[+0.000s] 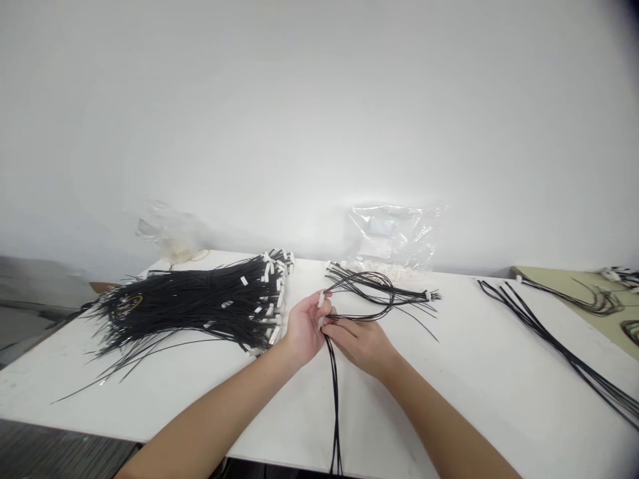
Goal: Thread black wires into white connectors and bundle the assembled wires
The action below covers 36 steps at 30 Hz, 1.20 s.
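L hand (304, 330) and R hand (363, 344) are hovering close at worktop (449, 399) centre, both grips pinching thin black wires (333, 392) nr their white connector (321, 299); wires are trailing over near edge; prob. light, limp, tangle-prone, so best held at connector end; wire pile (200, 303) lying left.

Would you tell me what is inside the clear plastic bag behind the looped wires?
The clear bag holds a pile of small white parts at its bottom; the looped wires hide its front edge.
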Each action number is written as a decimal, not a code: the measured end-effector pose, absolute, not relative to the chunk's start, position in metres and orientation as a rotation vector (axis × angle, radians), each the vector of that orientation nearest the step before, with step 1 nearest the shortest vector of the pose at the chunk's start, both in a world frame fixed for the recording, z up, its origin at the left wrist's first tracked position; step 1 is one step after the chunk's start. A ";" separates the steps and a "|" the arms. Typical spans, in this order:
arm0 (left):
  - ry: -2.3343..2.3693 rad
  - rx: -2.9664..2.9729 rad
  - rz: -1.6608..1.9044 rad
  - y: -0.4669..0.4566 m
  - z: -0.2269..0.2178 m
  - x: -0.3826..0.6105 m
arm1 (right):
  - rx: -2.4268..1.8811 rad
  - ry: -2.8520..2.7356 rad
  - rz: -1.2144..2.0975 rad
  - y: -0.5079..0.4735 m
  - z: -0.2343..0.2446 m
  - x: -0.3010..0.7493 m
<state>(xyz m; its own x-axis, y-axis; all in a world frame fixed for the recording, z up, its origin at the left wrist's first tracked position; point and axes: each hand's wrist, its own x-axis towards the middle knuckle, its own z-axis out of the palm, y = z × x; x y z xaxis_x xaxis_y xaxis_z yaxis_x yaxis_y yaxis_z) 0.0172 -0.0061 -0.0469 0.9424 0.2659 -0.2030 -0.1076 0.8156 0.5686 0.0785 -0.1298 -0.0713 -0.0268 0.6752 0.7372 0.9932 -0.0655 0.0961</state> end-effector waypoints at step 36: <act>0.323 0.726 0.308 0.007 -0.045 0.019 | -0.989 -0.173 0.307 -0.153 -0.028 0.100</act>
